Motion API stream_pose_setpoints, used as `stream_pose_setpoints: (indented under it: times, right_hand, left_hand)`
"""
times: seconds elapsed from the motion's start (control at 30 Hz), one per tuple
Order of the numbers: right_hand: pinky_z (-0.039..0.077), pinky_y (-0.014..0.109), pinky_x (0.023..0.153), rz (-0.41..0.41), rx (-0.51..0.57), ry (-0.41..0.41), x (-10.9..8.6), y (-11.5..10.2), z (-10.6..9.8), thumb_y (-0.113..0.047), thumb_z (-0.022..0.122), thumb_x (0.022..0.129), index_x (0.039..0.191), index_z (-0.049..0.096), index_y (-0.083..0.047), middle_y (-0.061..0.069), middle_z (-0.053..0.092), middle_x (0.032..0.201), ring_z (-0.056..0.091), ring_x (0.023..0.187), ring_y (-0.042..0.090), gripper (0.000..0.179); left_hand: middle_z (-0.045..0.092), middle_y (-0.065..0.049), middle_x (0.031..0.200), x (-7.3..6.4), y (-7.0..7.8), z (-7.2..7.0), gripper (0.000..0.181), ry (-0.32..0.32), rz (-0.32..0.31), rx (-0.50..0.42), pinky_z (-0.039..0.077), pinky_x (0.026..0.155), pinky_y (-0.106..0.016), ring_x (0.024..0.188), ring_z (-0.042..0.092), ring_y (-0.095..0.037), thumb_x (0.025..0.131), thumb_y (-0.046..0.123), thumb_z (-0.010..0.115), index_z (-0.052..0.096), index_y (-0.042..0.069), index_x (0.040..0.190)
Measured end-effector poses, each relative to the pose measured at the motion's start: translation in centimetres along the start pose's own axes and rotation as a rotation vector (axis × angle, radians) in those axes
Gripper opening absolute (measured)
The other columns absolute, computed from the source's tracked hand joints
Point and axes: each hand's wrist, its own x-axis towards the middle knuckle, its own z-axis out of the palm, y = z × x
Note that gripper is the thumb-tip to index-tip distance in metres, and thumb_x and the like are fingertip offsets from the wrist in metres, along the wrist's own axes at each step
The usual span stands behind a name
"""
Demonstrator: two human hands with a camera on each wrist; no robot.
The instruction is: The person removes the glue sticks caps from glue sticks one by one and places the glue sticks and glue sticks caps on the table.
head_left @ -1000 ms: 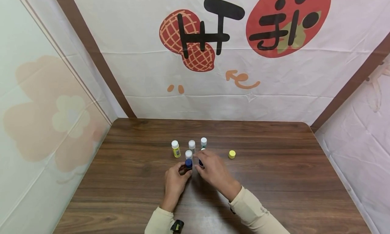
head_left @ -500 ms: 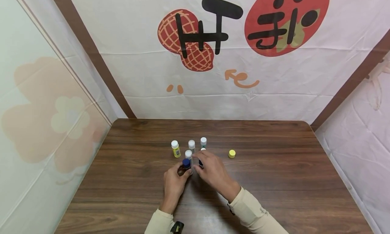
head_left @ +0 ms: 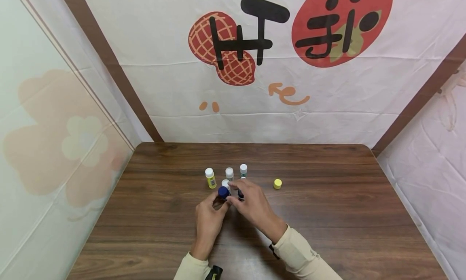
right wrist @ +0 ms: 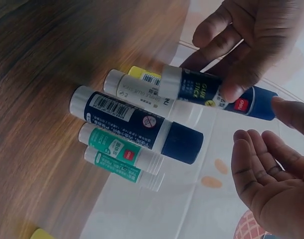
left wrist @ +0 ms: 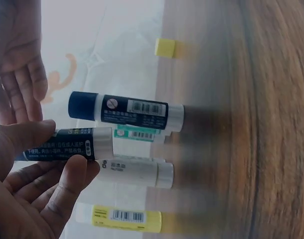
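Observation:
My left hand (head_left: 210, 221) grips a dark-blue glue stick (right wrist: 207, 92) by its label, between thumb and fingers, and holds it above the table. Its blue cap (head_left: 223, 192) is on. The thumb of my right hand (head_left: 256, 207) lies against or very near that cap, while its other fingers stay loosely bent and hold nothing. Behind the hands stand a second dark-blue glue stick (right wrist: 127, 119), a white glue stick (left wrist: 134, 172), a green glue stick (right wrist: 109, 144) with another behind it, and a yellow glue stick (head_left: 211, 181) with a white top.
A small yellow cap (head_left: 278, 184) lies on the wooden table (head_left: 327, 215), right of the group. The standing glue sticks are close together just beyond both hands. A printed white cloth (head_left: 164, 90) hangs behind the table, with more cloth at both sides.
The glue stick in my left hand has risen and tilted so its cap is nearer the camera. My right hand has moved slightly left, its thumb coming to the cap.

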Motion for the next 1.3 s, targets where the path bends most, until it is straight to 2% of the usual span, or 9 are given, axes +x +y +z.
stream_pose_setpoints:
  times: [0.13,0.23,0.4,0.5,0.67,0.9,1.13,1.3]
  right_hand:
    - [0.052,0.029,0.073,-0.002,0.046,0.035,0.0,-0.2,0.1,-0.016,0.079,0.08,0.113,0.068,-0.006,0.004,0.069,0.105,0.064,0.09,0.016,0.036]
    - [0.053,0.027,0.072,-0.002,0.083,0.058,0.0,-0.3,0.2,-0.015,0.081,0.078,0.11,0.069,-0.006,0.004,0.07,0.102,0.065,0.088,0.015,0.035]
    - [0.053,0.026,0.071,0.027,0.153,0.057,0.0,-0.4,0.3,-0.014,0.08,0.078,0.11,0.07,-0.006,0.004,0.07,0.102,0.067,0.086,0.019,0.034]
    - [0.053,0.027,0.072,0.039,0.178,0.051,-0.1,-0.5,0.2,-0.014,0.079,0.079,0.112,0.069,-0.006,0.004,0.069,0.103,0.067,0.087,0.022,0.035]
    - [0.053,0.03,0.073,0.05,0.163,0.065,-0.1,-0.7,0.3,-0.015,0.08,0.078,0.112,0.069,-0.006,0.004,0.07,0.105,0.066,0.09,0.018,0.037]
    - [0.053,0.037,0.074,0.084,0.166,0.08,-0.4,-0.8,0.4,-0.018,0.081,0.078,0.11,0.069,-0.007,0.003,0.069,0.103,0.064,0.088,0.018,0.036]
    - [0.053,0.036,0.076,0.158,0.248,0.107,-1.0,-1.0,0.0,-0.018,0.082,0.077,0.108,0.071,-0.01,0.001,0.068,0.101,0.064,0.091,0.017,0.034]
    - [0.053,0.036,0.072,0.174,0.315,0.103,-1.2,-1.0,-0.4,-0.017,0.081,0.078,0.104,0.072,-0.012,0.0,0.068,0.098,0.065,0.085,0.018,0.029]
  left_hand:
    - [0.073,-0.011,0.09,-0.2,0.4,0.1,0.026,0.008,-0.004,-0.018,0.057,0.069,-0.038,0.08,0.071,-0.02,0.076,0.001,0.077,0.073,0.004,0.102]
    - [0.073,-0.011,0.09,-0.4,0.6,0.2,0.026,0.014,-0.011,-0.02,0.057,0.069,-0.034,0.08,0.071,-0.019,0.077,0.0,0.077,0.073,0.004,0.102]
    - [0.073,-0.009,0.088,-0.7,0.8,0.3,0.025,0.034,0.002,-0.01,0.056,0.068,-0.03,0.079,0.071,-0.017,0.077,0.002,0.078,0.074,0.005,0.101]
    - [0.074,-0.005,0.085,-0.9,0.9,0.4,0.023,0.059,0.027,0.037,0.056,0.066,-0.03,0.076,0.071,-0.014,0.075,0.005,0.08,0.075,0.009,0.098]
    - [0.074,0.0,0.079,-1.0,1.2,0.4,0.021,0.089,0.08,0.113,0.055,0.062,-0.027,0.071,0.07,-0.008,0.072,0.009,0.082,0.077,0.012,0.093]
    - [0.072,0.001,0.072,-1.2,1.6,0.5,0.017,0.138,0.15,0.177,0.051,0.054,-0.023,0.064,0.069,-0.008,0.068,0.008,0.083,0.076,0.014,0.082]
    - [0.072,-0.002,0.072,-1.6,2.1,0.6,0.02,0.129,0.164,0.141,0.054,0.053,-0.029,0.064,0.07,-0.012,0.066,0.006,0.083,0.076,0.012,0.083]
    - [0.073,-0.005,0.074,-1.8,2.4,0.5,0.021,0.09,0.155,0.069,0.056,0.055,-0.034,0.065,0.07,-0.014,0.069,0.003,0.081,0.075,0.007,0.089]
